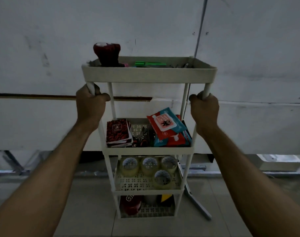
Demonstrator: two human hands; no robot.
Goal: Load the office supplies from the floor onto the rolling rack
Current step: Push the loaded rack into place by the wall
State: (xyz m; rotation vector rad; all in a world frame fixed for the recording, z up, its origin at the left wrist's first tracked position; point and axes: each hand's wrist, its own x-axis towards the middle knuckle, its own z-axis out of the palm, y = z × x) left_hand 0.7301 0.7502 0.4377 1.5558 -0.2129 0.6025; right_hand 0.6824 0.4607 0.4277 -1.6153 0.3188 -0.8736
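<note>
The rolling rack (148, 75), upright at frame centre, was gripped symmetrically: left hand (90, 104) and right hand (204, 109) fingers were clamped on its 2 near posts.

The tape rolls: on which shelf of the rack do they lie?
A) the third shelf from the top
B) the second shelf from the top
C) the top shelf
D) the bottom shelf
A: four tape rolls lie on the third shelf of the rack, below the notebooks and wipes, and above the bottom shelf.
</note>
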